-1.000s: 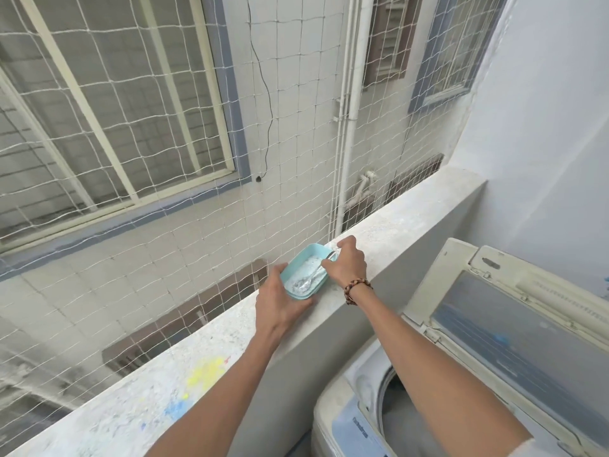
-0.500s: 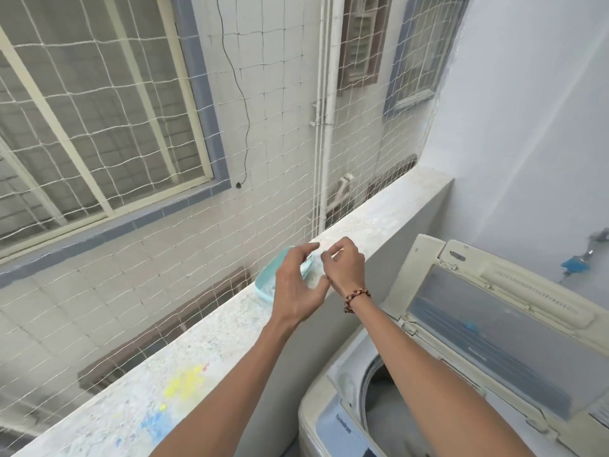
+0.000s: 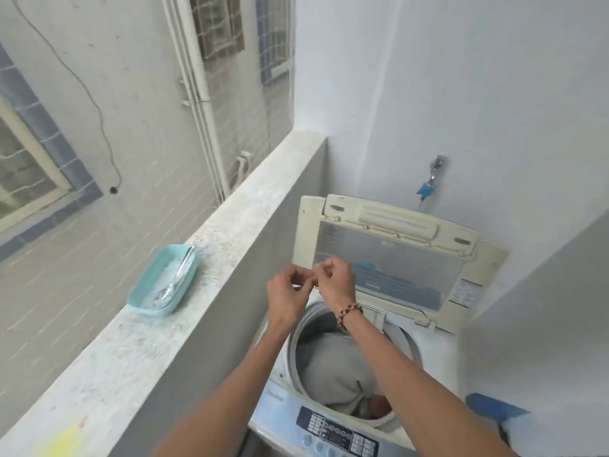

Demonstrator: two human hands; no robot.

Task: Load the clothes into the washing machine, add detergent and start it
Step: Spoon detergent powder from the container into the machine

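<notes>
A top-loading washing machine [image 3: 400, 433] stands with its lid [image 3: 389, 258] raised. Grey clothes [image 3: 333, 367] lie in the drum. On the ledge to the left sits a teal detergent tub [image 3: 155, 311] holding white powder and a metal spoon [image 3: 178, 280]. My left hand [image 3: 286, 295] and my right hand [image 3: 334, 282] meet above the drum's far rim, in front of the lid. Their fingers are curled and the fingertips touch each other. I see nothing held between them. A beaded bracelet is on my right wrist.
The speckled stone ledge [image 3: 230, 232] runs along the left of the machine, with netting and an outside wall beyond it. The control panel [image 3: 339, 433] faces me at the bottom. A wall tap with a blue fitting [image 3: 428, 189] is behind the lid. A blue object [image 3: 494, 410] lies at right.
Both hands left the teal tub on the ledge and moved right to above the drum. The spoon now rests in the tub. My view swung right and down.
</notes>
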